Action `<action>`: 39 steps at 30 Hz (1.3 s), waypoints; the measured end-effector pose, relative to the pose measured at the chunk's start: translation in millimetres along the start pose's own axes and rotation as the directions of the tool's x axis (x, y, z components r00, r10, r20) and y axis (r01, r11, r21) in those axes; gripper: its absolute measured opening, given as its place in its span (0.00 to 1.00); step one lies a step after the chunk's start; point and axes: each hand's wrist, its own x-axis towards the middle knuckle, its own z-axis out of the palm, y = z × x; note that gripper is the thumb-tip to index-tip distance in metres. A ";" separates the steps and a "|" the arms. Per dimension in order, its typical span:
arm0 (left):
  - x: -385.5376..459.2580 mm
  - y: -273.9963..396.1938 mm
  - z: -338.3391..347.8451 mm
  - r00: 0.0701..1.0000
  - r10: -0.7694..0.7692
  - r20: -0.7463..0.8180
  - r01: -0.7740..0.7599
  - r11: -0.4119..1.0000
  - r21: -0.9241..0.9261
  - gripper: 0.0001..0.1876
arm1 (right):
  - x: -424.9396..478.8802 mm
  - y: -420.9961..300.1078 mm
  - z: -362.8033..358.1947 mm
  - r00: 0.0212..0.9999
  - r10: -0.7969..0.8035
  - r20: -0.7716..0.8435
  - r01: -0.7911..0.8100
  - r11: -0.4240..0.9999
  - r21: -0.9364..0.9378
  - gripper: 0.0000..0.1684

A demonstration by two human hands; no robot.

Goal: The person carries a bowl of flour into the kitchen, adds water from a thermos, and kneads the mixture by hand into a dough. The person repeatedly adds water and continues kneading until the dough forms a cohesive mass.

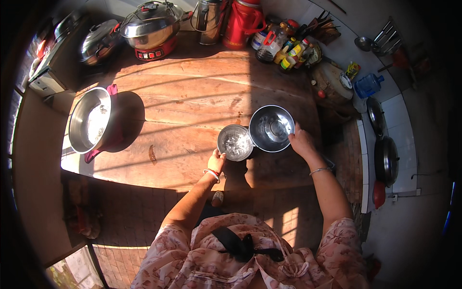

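Observation:
My left hand (216, 162) grips the near side of a small round metal pot (222, 135), whose inside glints brightly in the sun. The rim of a wider stainless-steel bowl (263, 119) meets the pot's right rim. My right hand (302, 142) has hold of that bowl at its right edge. A shiny streak shows where the two rims meet; whether liquid is flowing there I cannot tell. Both vessels are over the near part of a wooden table (180, 108). At the table's left end stands a large steel basin (77, 123), with a dark pink cloth (93, 156) beside and under it.
Along the back edge stand a lidded electric pot (149, 36), a metal jug (208, 25) and a red thermos (241, 29). Several condiment bottles (288, 54) crowd the back right corner. Lidded pans (387, 160) sit on the tiled counter at right.

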 end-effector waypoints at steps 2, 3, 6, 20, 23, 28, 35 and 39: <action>2.1 -6.5 1.4 1.000 0.002 -0.002 -0.002 1.000 -0.005 0.21 | 1.3 -0.6 -2.4 1.000 -0.007 -0.015 0.007 1.000 0.010 0.25; -2.6 2.2 1.5 1.000 -0.020 0.020 0.020 1.000 -0.021 0.21 | 0.5 0.1 -3.5 1.000 0.002 -0.018 -0.002 1.000 0.009 0.25; 0.6 0.2 3.5 1.000 -0.013 0.018 0.013 0.999 -0.043 0.20 | -0.8 -4.1 -10.6 1.000 0.011 -0.023 -0.010 1.000 0.011 0.25; 4.7 22.6 8.1 0.995 -0.090 0.029 0.093 0.992 -0.091 0.29 | -0.6 -16.3 -21.0 0.999 -0.020 -0.036 0.018 0.998 -0.055 0.33; 9.3 22.4 9.4 0.997 -0.054 -0.049 0.057 0.996 0.069 0.27 | 1.1 -18.0 -18.5 0.999 -0.005 -0.047 0.004 1.000 -0.008 0.30; 0.2 32.9 14.2 0.988 0.018 -0.151 -0.005 0.996 0.089 0.28 | 0.8 -19.0 -16.7 0.999 -0.008 -0.033 0.007 0.999 -0.034 0.33; -9.3 54.8 18.5 0.982 -0.107 -0.157 0.124 0.987 0.100 0.28 | -1.3 -16.0 -8.7 0.999 -0.022 -0.044 0.019 0.998 -0.056 0.33; -3.9 43.7 18.1 0.980 -0.086 -0.177 0.099 0.993 0.068 0.28 | -1.3 -21.7 -7.8 0.998 -0.032 -0.054 0.029 0.998 -0.048 0.33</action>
